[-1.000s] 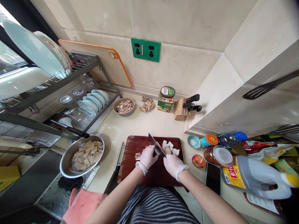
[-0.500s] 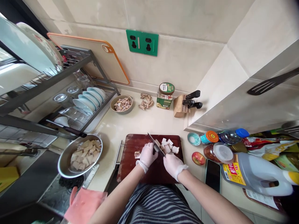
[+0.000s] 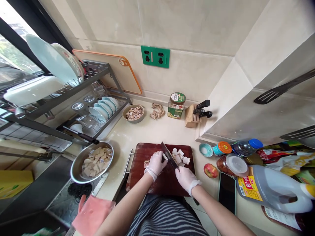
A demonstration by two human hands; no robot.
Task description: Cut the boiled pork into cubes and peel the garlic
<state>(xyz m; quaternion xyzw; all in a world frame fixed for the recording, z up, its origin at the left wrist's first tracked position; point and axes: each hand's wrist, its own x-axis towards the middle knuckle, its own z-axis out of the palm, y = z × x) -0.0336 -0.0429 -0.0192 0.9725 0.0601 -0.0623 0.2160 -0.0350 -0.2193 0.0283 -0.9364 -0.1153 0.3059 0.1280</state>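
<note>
Head view: things are set around a dark red-brown rectangular chopping board point(image 3: 137, 183), in front of a person in a dark, grey-striped garment point(image 3: 167, 214). Over the board's middle, the right hand point(image 3: 186, 179), in a clear glove, grips a broad, dark-bladed knife point(image 3: 169, 156). The left hand point(image 3: 157, 164), gloved too, curls its fingers on a pale, meat-like piece point(image 3: 165, 157) beside the blade, seemingly to steady it. Whitish meat-like cubes point(image 3: 180, 157) lie on the board's right part, perhaps kept apart from a pinkish chunk point(image 3: 146, 163) on its left. Left of the board, a round silver metal bowl point(image 3: 74, 178) holds pale flat slices point(image 3: 97, 162); beyond it, a round tan bowl point(image 3: 135, 121) holds garlic-like cloves point(image 3: 135, 113), both likely placed within reach.
</note>
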